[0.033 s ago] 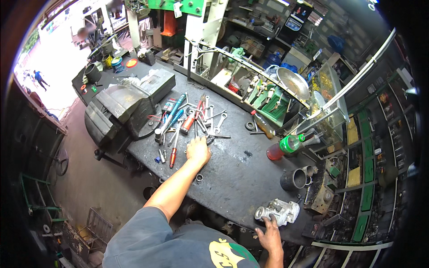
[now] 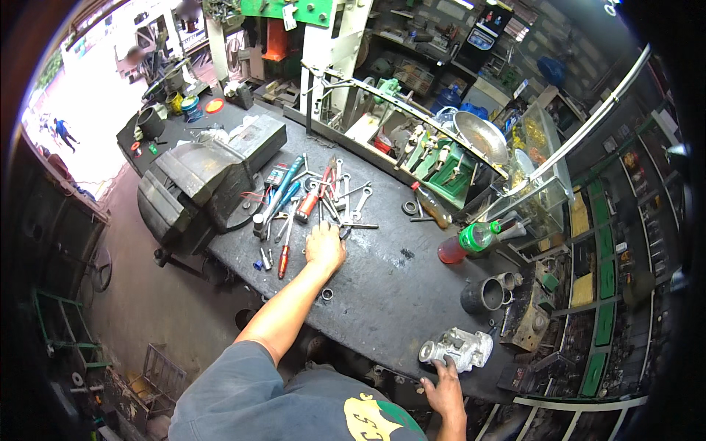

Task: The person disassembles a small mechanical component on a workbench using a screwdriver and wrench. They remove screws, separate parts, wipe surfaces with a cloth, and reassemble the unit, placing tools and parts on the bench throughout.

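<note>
My left hand (image 2: 325, 248) reaches into a pile of wrenches (image 2: 359, 202) and screwdrivers (image 2: 309, 200) on the dark metal workbench (image 2: 390, 301). Its fingers are curled down at the pile's near edge, and what is under them is hidden. A red-handled screwdriver (image 2: 284, 261) and small sockets (image 2: 265, 261) lie left of it. My right hand (image 2: 443, 386), at the bench's front right, has fingers apart, with the fingertips touching the end of a silver cast metal part (image 2: 465, 348). A loose ring (image 2: 327, 294) lies nearer me.
A large vise (image 2: 184, 184) occupies the left of the bench. Bottles (image 2: 478, 239) and metal cylinders (image 2: 485, 294) stand at the right. A railed frame holding a green tray (image 2: 448, 176) runs along the back. Shelving (image 2: 603, 272) lines the right. A distant person (image 2: 65, 132) is outside at the upper left.
</note>
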A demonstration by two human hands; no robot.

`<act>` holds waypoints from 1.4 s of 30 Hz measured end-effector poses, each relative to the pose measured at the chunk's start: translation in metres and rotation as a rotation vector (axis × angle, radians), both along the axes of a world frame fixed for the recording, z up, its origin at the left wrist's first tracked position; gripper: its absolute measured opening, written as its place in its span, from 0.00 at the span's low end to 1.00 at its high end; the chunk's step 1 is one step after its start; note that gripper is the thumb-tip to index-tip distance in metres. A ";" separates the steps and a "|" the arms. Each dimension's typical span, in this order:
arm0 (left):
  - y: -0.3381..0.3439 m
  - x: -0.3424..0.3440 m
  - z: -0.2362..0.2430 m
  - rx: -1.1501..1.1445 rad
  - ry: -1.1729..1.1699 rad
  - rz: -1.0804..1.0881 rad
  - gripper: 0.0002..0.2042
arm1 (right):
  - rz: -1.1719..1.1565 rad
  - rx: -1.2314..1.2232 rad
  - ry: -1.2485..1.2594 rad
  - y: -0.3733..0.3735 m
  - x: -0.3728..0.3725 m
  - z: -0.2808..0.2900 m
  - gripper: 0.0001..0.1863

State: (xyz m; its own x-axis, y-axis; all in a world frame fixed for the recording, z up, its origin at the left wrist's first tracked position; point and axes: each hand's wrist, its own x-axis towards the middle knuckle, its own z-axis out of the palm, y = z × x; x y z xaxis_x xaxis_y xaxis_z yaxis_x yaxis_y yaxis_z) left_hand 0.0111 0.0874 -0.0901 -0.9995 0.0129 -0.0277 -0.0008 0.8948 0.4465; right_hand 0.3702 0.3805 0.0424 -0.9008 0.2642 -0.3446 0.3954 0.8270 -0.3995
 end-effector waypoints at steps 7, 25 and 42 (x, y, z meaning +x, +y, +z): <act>0.025 -0.121 -0.016 0.082 0.270 -0.104 0.13 | -0.113 0.065 -0.015 0.016 0.043 -0.013 0.33; 0.045 -0.238 -0.048 -0.195 -0.107 0.030 0.11 | -0.280 0.058 -0.187 0.007 0.107 -0.019 0.31; 0.037 -0.221 -0.050 -0.211 -0.096 0.060 0.12 | -0.213 0.031 -0.121 0.026 0.109 -0.029 0.27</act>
State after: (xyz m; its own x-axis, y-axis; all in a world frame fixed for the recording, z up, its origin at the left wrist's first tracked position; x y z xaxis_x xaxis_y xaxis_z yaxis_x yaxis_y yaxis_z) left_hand -0.2099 0.1243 -0.1397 -0.9910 -0.0627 -0.1186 -0.0904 0.9654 0.2448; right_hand 0.4793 0.4064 0.0139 -0.7762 0.4561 -0.4353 0.6058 0.7308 -0.3147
